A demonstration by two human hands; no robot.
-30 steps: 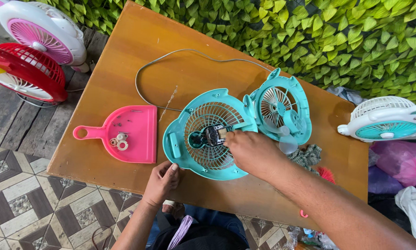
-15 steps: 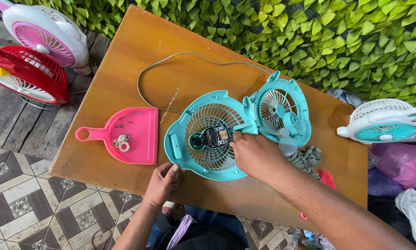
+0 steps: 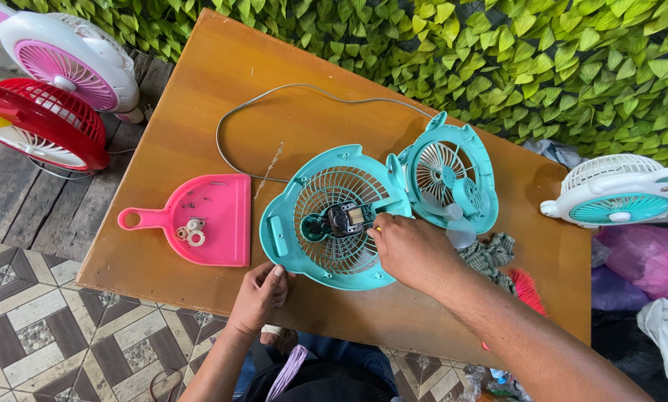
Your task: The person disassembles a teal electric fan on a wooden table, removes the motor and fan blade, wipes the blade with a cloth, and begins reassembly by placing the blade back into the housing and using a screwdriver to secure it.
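On the wooden table, the turquoise fan housing lies flat with its grille up, well inside the near edge. The right hand is nearer the small black motor at the centre — fingertips closed at its right side. The left hand pinches the housing's near rim — the pink dustpan lies just left.
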